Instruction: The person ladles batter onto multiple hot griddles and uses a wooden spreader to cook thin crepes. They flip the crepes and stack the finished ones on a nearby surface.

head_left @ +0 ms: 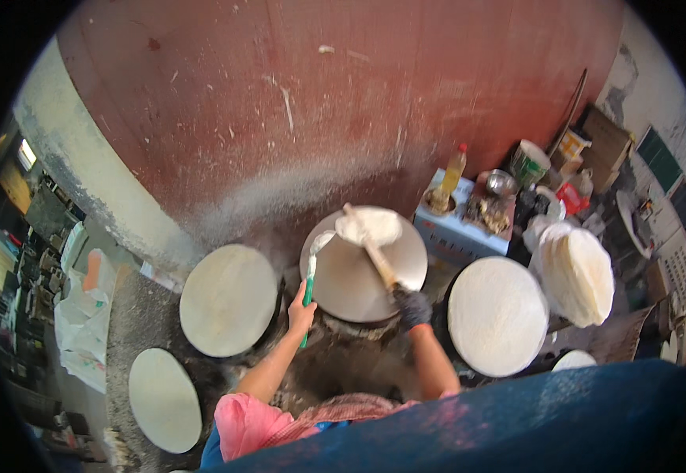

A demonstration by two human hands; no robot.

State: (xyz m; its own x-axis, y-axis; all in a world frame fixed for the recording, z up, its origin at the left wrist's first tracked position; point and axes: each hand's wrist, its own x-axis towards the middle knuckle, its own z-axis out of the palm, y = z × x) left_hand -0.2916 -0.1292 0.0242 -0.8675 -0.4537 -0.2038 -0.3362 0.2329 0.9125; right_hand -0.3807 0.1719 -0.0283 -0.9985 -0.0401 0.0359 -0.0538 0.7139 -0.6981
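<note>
In front of me is a round griddle (339, 280) with a patch of pale batter (384, 226) near its far edge. My right hand (412, 307), in a dark glove, is closed around the handle of a wooden batter spreader (380, 262), whose far end lies over the batter. My left hand (301, 317), bare, grips a green-handled spatula (309, 290). White batter coats the spatula's tip, which is at the griddle's left rim.
Thin round pancakes cover griddles at left (229, 299), lower left (165, 400) and right (498, 317). Stacked flat pancakes (576, 272) stand far right. A blue-and-white box (463, 246) carries an oil bottle (454, 169) and a metal bowl (502, 183). Behind rises a red wall (280, 102).
</note>
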